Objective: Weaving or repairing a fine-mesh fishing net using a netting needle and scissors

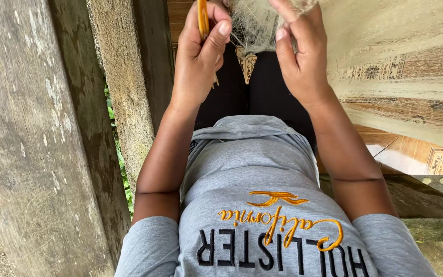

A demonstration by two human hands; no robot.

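My left hand (198, 56) is closed around a thin orange-yellow netting needle (202, 18) that stands upright and runs out of the top of the view. My right hand (298, 51) pinches a bunch of fine pale fishing net (255, 23) between thumb and fingers. The net spreads from my hands to the right as a sheer sheet (401, 31). Both hands are raised over my lap, close together, with the bunched net between them. I wear a grey shirt (252, 169) and dark trousers (267, 87).
Rough weathered wooden posts (37, 133) stand close on my left, with green leaves (121, 164) in the gap between them. A patterned tile floor (416, 66) lies to the right under the net. A mossy wooden edge (426, 200) runs at lower right.
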